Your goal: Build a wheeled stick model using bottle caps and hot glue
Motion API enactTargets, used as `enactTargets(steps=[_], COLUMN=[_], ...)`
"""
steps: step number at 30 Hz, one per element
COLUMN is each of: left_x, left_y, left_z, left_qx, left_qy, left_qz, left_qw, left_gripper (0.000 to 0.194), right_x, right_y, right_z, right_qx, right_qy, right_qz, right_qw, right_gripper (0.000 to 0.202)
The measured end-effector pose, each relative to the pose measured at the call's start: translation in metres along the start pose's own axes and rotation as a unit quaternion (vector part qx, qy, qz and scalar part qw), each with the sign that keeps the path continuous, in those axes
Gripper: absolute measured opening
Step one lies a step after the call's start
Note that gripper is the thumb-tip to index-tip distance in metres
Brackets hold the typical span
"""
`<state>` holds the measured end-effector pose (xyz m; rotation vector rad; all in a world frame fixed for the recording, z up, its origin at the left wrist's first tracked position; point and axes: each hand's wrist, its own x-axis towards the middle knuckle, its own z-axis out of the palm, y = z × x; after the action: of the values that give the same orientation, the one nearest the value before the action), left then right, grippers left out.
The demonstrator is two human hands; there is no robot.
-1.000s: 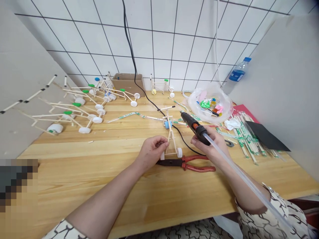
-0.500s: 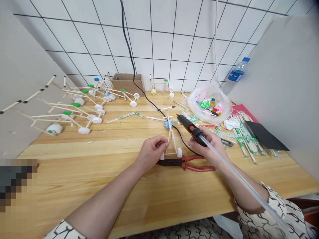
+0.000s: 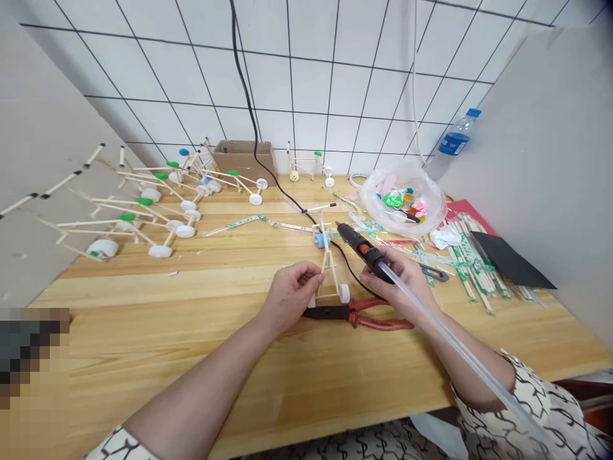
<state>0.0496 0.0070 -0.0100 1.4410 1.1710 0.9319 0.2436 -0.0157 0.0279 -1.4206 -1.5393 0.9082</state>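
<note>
My left hand (image 3: 292, 291) is closed, thumb and fingers pinching the left side of a small tricycle model (image 3: 328, 262) made of wooden sticks. The model has white wheels at its near end, a blue wheel farther off and a black-tipped handlebar stick on top. My right hand (image 3: 402, 281) is wrapped round a black hot glue gun (image 3: 366, 249). Its nozzle points up and left, close to the model's far part but apart from it. A long clear glue stick (image 3: 450, 345) runs out of its back over my right forearm. Red-handled pliers (image 3: 354, 313) lie just in front of the model.
Several finished stick models (image 3: 129, 220) crowd the left, and another (image 3: 311, 166) stands by the wall beside a cardboard box (image 3: 246, 160). On the right are a plastic bag of coloured clay (image 3: 402, 201), wrapped chopsticks (image 3: 479, 262), black card (image 3: 514, 259) and a bottle (image 3: 453, 144). A black cable (image 3: 287, 188) crosses the table.
The glue gun has shifted very slightly left, nearer the model. My left hand and the model stay where they were.
</note>
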Motion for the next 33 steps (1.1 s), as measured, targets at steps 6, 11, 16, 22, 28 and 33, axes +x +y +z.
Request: enactTargets(steps=[6, 11, 16, 22, 28, 33], left_x=[-0.0007, -0.0014, -0.0008, -0.0011, -0.0011, -0.0013], left_y=[0.0015, 0.0027, 0.0017, 0.0004, -0.0002, -0.0007], left_z=[0.0003, 0.0005, 0.0009, 0.0015, 0.0013, 0.0014], left_qx=[0.009, 0.014, 0.015, 0.014, 0.01, 0.012], left_qy=[0.004, 0.01, 0.021, 0.021, 0.023, 0.024], left_qz=[0.0, 0.002, 0.007, 0.008, 0.008, 0.006], left_qw=[1.0, 1.0, 1.0, 1.0, 1.0, 1.0], left_gripper=[0.021, 0.021, 0.019, 0.019, 0.019, 0.019], right_x=[0.0, 0.0001, -0.0002, -0.0004, -0.0004, -0.0006], right_y=[-0.0015, -0.0016, -0.0018, -0.0017, 0.0002, -0.0008], right_z=[0.0013, 0.0013, 0.0015, 0.002, 0.001, 0.0009], right_qx=[0.018, 0.019, 0.019, 0.031, 0.028, 0.016], right_qy=[-0.01, -0.01, -0.011, -0.011, -0.018, -0.02], right_qz=[0.003, 0.01, 0.014, 0.02, 0.018, 0.023], right_qw=[1.0, 1.0, 1.0, 0.999, 0.999, 0.999], right_gripper=[0.028, 0.031, 0.031, 0.033, 0.034, 0.034])
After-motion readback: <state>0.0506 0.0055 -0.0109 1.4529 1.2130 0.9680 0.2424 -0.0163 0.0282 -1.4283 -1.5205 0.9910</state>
